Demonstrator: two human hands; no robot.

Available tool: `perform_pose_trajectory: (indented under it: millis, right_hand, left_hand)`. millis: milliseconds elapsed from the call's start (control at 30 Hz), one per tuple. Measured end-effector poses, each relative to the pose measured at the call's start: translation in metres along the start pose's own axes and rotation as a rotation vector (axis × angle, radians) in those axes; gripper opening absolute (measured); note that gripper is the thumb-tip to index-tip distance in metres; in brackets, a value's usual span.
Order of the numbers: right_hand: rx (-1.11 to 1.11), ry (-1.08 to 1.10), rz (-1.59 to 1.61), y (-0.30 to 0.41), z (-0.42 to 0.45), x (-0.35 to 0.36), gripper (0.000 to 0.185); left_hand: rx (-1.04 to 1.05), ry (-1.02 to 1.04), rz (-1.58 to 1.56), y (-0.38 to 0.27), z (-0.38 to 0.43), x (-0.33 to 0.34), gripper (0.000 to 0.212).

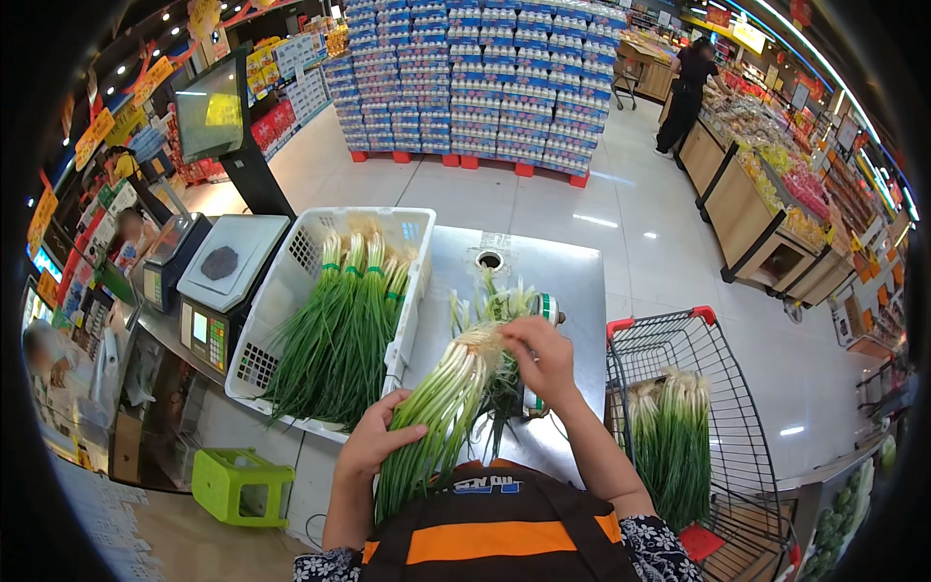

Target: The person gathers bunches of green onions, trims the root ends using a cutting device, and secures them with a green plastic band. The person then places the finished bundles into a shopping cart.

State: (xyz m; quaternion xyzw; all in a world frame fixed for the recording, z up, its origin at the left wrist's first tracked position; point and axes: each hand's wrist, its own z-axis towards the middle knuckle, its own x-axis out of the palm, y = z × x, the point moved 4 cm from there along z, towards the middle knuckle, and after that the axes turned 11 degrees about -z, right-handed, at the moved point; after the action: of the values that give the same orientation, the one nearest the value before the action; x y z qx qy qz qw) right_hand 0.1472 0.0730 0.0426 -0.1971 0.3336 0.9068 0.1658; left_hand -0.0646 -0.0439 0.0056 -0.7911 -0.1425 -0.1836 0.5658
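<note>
A loose bunch of green onions [444, 385] lies across my left hand [378, 433], which grips it around the green stalks. Its white ends and pale roots point away from me, over the stainless steel table [574, 291]. The fingers of my right hand [542, 360] pinch at the roots on the bunch's right side; what exactly lies between the fingertips is too small to tell. Beneath and behind the bunch is a pile of loose onion leaves and trimmings [502, 302]. A tape dispenser with green-edged rolls [545, 305] stands partly hidden behind my right hand.
Left of the table, a white plastic crate [429, 254] holds several green-banded onion bunches [349, 327]. Beyond it stands a weighing scale [233, 262]. At right, a shopping cart [734, 378] carries more onions [673, 444]. A green stool [240, 484] is on the floor; a person [691, 94] stands at distant shelves.
</note>
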Motion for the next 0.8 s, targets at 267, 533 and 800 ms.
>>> perform_pose_trajectory:
  millis: [267, 533, 800]
  right_hand:
    - [-0.440, 0.202, -0.329, 0.019, 0.003, 0.022, 0.012]
    - [0.098, -0.039, -0.337, -0.058, 0.020, 0.006, 0.004]
    - [0.044, 0.210, 0.131, 0.023, -0.022, 0.020, 0.015]
  left_hand:
    - [0.121, 0.000, 0.230, -0.004, 0.000, 0.006, 0.040]
    - [0.043, 0.006, 0.031, 0.005, -0.004, -0.002, 0.039]
    - [0.043, -0.094, -0.124, 0.011, 0.014, -0.008, 0.044]
